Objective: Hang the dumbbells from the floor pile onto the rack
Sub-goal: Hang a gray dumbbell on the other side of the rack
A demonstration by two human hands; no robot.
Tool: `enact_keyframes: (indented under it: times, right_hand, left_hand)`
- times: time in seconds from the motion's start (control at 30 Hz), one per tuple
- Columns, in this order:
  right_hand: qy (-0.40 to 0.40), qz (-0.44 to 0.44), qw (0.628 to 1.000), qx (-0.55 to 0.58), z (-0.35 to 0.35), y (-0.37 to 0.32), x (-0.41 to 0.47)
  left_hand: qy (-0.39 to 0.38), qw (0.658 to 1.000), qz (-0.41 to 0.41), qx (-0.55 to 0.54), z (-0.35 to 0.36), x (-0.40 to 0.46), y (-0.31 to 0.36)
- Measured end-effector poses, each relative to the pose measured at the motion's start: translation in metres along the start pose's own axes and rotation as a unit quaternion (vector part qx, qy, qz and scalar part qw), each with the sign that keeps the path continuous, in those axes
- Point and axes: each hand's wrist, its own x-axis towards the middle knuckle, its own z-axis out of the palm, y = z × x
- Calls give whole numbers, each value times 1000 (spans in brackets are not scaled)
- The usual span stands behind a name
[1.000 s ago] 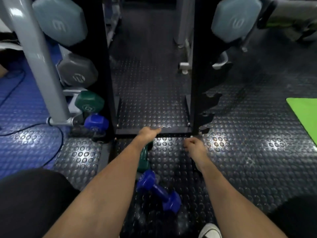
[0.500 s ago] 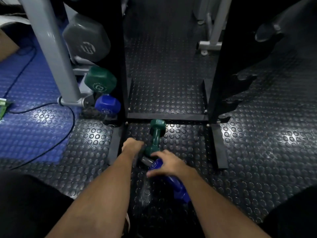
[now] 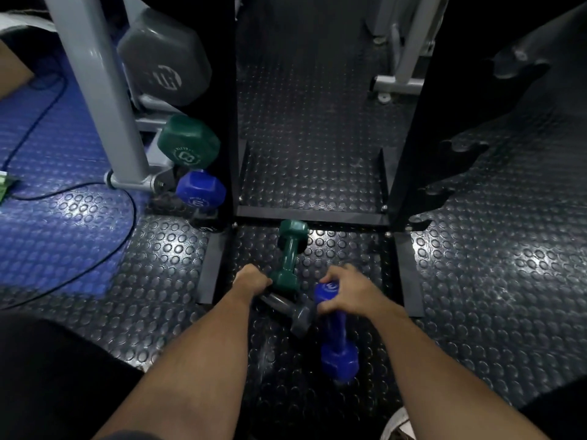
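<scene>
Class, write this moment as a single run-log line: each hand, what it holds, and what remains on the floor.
left hand: grips grey dumbbell | right hand: grips blue dumbbell | green dumbbell: on floor, ungripped | stage: picking up

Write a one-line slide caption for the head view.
Right hand grips a blue dumbbell, left hand a grey dumbbell beside a green dumbbell below the rack.

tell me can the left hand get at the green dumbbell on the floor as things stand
Probably yes: the left hand is already beside the green dumbbell's near head, and nothing lies over its handle. The hand seems to grip the grey dumbbell first, though.
</scene>
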Motion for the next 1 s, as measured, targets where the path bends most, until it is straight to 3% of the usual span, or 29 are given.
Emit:
enact_keyframes:
  times: [0.23, 0.57, 0.63, 0.7, 0.77, 0.9, 1.0]
  right_hand:
    - [113, 110, 984, 88, -2, 43, 34]
    - [121, 219, 965, 76, 11, 64, 68]
    - [136, 231, 963, 8, 17, 59, 71]
    - [192, 179, 957, -121, 26, 40, 70]
    - [223, 79, 960, -149, 41, 12, 66]
    - [67, -10, 991, -111, 83, -21, 58]
    - [21, -38, 986, -162, 99, -28, 57]
  left_hand:
    - [23, 999, -10, -26, 9, 8, -7]
    - [18, 995, -20, -93, 13, 21, -24]
    - [16, 994, -18, -110, 13, 22, -25]
    - [15, 991, -18, -131, 12, 21, -24]
    - [9, 987, -22, -157, 12, 21, -25]
    - [0, 983, -38, -178, 11, 20, -32]
    - [-7, 988, -19, -151, 8, 21, -36]
